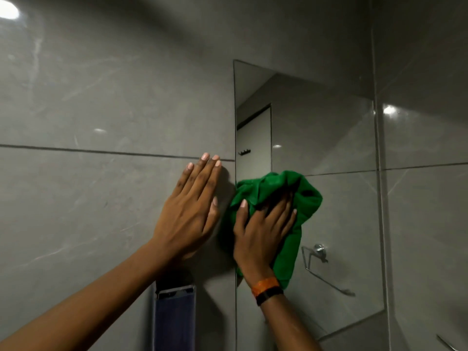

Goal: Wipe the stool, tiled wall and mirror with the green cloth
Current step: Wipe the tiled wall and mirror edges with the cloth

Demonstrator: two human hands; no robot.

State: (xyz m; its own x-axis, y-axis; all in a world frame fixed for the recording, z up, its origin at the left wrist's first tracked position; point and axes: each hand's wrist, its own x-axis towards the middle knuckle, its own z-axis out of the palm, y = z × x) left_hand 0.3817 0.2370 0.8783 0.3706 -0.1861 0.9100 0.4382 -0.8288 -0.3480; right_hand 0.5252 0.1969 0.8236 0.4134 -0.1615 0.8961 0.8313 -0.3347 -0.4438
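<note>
A frameless mirror [316, 127] hangs on the grey tiled wall [101, 102]. My right hand [260, 231] presses a bunched green cloth [281, 188] flat against the mirror's lower left part, near its left edge. My left hand [192, 211] lies flat on the tiled wall just left of the mirror, fingers together and pointing up, holding nothing. An orange band and a black band sit on my right wrist. The stool is not in view.
A dark blue towel on a holder [174, 317] hangs on the wall below my left arm. A chrome towel ring [317, 257] shows in the mirror. The wall corner [377, 173] runs vertically at the right.
</note>
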